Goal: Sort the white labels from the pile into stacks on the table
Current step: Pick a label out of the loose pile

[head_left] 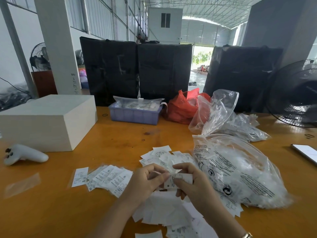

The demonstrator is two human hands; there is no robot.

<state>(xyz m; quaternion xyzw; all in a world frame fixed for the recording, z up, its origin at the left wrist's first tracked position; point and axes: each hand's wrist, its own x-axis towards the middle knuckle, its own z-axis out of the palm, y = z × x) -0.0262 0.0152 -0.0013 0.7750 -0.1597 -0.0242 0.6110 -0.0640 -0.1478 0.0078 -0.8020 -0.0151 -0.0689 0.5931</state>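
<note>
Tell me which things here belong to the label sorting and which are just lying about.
Job: label held in both hands; loose labels; sorted labels; left hand; right hand.
Lying about: white controller; white box; fan; phone.

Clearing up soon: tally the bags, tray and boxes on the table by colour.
Clear plastic bags: 3
Red bag: 1
Blue tray: 1
White box: 1
Total: 6

A tall shed with a metal truss roof (205, 7), white pillar (56, 45) far left of the grip, and daylight at the open doorway (200, 66) beyond.
</note>
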